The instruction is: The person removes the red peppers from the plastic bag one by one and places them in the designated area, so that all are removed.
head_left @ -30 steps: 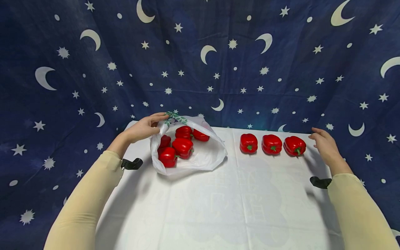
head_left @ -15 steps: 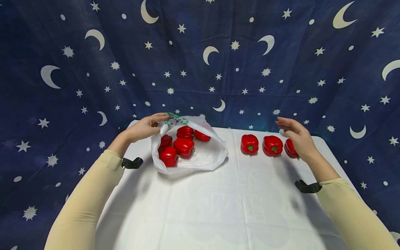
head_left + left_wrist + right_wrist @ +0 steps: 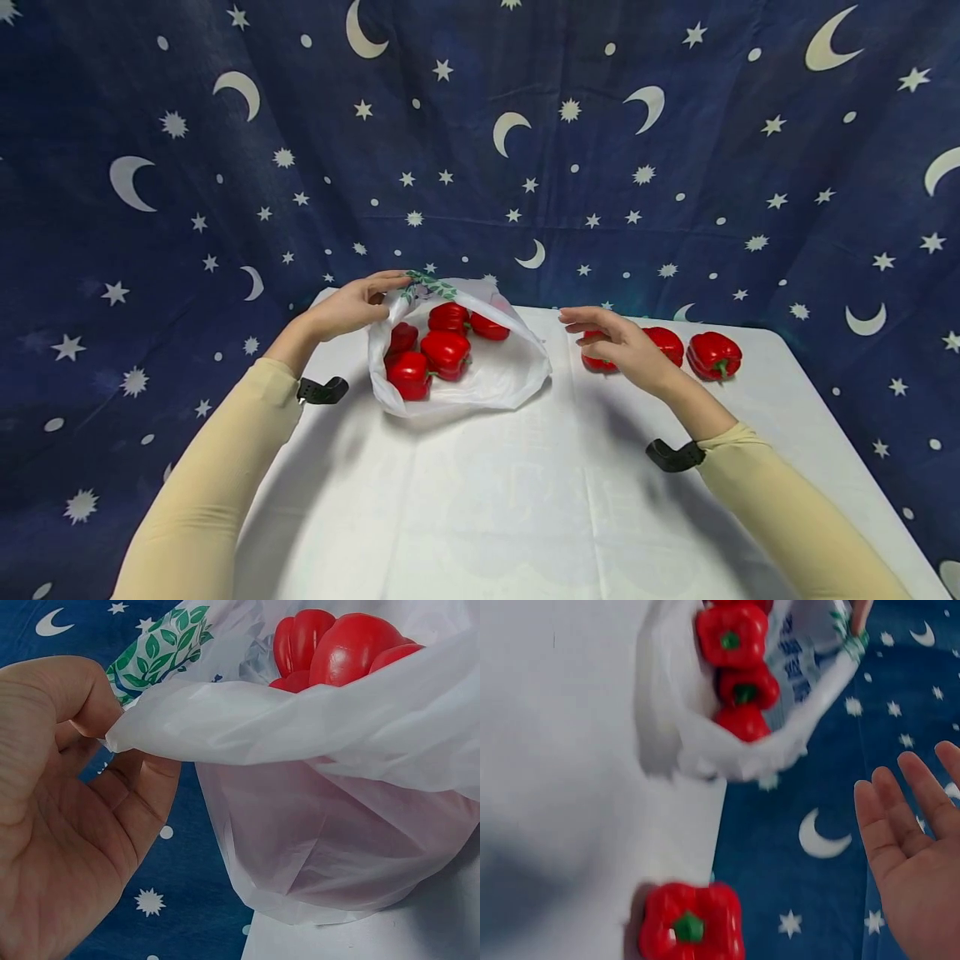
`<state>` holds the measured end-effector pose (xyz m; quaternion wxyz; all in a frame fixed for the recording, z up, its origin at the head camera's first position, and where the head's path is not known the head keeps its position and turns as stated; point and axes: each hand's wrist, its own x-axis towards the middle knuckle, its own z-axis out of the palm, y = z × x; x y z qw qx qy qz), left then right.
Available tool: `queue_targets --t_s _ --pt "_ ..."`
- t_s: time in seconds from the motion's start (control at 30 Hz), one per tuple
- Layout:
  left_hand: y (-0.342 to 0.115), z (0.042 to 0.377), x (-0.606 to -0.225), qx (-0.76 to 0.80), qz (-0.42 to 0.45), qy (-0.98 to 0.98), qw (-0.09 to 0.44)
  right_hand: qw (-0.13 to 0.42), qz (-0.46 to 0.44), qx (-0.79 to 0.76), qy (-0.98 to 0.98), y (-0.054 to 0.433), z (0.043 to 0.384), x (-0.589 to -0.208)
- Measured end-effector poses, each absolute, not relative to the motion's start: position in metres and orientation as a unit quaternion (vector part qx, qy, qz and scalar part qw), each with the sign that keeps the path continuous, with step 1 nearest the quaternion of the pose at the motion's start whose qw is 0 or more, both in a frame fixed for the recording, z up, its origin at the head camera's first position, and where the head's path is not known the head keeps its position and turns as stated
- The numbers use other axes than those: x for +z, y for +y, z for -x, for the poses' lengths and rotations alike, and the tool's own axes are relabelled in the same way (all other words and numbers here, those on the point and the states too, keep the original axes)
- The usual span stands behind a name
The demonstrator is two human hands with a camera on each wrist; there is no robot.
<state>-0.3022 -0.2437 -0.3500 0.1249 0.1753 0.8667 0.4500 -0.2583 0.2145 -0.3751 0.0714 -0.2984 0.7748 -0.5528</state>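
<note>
— Toward the back of the white cloth-covered table, left of centre, what is being held?

— A thin white plastic bag with a green leaf print is held there by its rim. The edge is pinched between the thumb and fingers of the left hand, with the grip drawn close on the film. In the left wrist view, the printed leaves are seen just beside the fingers.

— How is the bag turned, and what is contained in it?

— Its mouth is spread wide and faced forward, toward the wearer. 5 glossy red bell peppers are contained inside, most of them gathered at its left side.

— And by the right hand, is anything gripped?

— Nothing is gripped. The fingers are extended and the palm is left bare; the hand is raised above the table, and a shadow is cast on the cloth below.

— Where are the loose peppers placed?

— 3 red peppers with green stems are lined up to the right of the bag, near the back edge. In the head view, 2 are partly covered by the right hand; the rightmost is fully seen.

— What is hung behind?

— A dark blue cloth printed with pale moons and stars.
</note>
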Motion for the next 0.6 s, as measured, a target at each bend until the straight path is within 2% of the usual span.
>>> queue_targets --t_s 0.4,0.6 --pt "-0.242 0.303 -0.351 0.458 -0.184 0.861 0.127 0.143 0.364 -0.526 0.755 0.152 0.259 -0.399" --pt "-0.238 0.303 -0.349 0.458 -0.192 0.859 0.128 0.181 0.367 -0.509 0.758 0.123 0.265 -0.42"
